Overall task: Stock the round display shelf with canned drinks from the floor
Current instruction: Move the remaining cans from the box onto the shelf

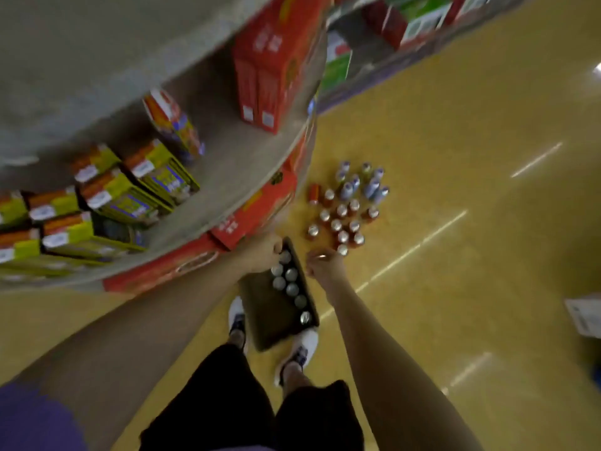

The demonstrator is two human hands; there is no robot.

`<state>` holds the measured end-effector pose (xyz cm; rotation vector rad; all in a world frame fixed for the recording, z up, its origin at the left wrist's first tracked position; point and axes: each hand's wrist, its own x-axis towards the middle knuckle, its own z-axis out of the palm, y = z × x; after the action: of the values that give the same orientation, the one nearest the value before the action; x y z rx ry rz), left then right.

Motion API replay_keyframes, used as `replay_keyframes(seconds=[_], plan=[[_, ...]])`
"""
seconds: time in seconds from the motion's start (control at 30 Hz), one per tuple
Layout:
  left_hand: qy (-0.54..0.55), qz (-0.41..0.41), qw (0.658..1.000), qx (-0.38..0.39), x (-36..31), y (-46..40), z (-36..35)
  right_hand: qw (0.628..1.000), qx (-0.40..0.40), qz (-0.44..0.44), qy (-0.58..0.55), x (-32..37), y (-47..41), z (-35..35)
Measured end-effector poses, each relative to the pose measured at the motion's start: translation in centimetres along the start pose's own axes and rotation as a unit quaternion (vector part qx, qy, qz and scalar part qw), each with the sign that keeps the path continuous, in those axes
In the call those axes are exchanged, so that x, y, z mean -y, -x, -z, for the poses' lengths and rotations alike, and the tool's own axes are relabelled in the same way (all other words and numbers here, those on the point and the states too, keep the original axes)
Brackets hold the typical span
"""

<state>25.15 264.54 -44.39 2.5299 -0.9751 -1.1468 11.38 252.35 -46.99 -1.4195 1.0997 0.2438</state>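
Note:
A dark cardboard tray (260, 320) lies on the floor between my feet, holding several silver-topped cans (291, 288) along its right side. My left hand (263, 250) reaches down to the tray's far end, its fingers curled at a can (285, 256) there. Over the tray's far right edge my right hand (322, 265) is curled around a can, whose top shows at the knuckles. Beyond the tray, a cluster of red cans (341, 219) and blue-white bottles (364, 182) stands on the floor. The round display shelf (227, 170) curves at the left.
The shelf tiers carry red cartons (266, 70) and yellow-green drink boxes (130, 193). Red cases (253, 209) sit on the bottom tier close to my left hand. A white box (585, 317) lies at the right edge. Another stocked shelf (406, 24) runs along the top right.

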Motion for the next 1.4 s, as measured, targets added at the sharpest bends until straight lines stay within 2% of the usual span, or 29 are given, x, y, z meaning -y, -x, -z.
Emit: replay_keyframes(seconds=[0.27, 0.37, 0.5, 0.77, 0.93, 1.17, 1.27, 1.4], plan=[[0.035, 0.076, 0.993, 0.079, 8.8, -3.9, -12.9, 0.996, -0.015, -0.076, -0.037, -12.4, -7.0, -5.3], [0.041, 0.098, 0.99, 0.088, 11.6, -5.7, -16.9, 0.994, -0.035, -0.108, 0.002, -17.4, -10.3, -7.8], [0.037, 0.097, 0.989, 0.106, 14.0, -8.3, -21.7, 0.99, -0.029, -0.096, 0.101, -21.1, -12.6, -10.2], [0.065, 0.122, 0.978, 0.154, 18.2, -16.1, -32.2, 0.978, -0.05, -0.131, 0.152, -30.2, -19.3, -13.3], [0.121, 0.156, 0.967, 0.158, 21.0, -20.2, -38.0, 0.958, -0.028, -0.134, 0.25, -35.2, -23.0, -15.4], [0.139, 0.186, 0.959, 0.16, 24.1, -23.8, -45.6, 0.924, 0.013, -0.177, 0.34, -41.6, -28.6, -17.8], [0.147, 0.196, 0.959, 0.142, 25.3, -24.9, -48.3, 0.907, 0.03, -0.171, 0.383, -44.0, -30.9, -18.2], [0.16, 0.192, 0.96, 0.126, 26.5, -25.6, -51.0, 0.893, -0.011, -0.185, 0.41, -46.1, -33.5, -19.1]])
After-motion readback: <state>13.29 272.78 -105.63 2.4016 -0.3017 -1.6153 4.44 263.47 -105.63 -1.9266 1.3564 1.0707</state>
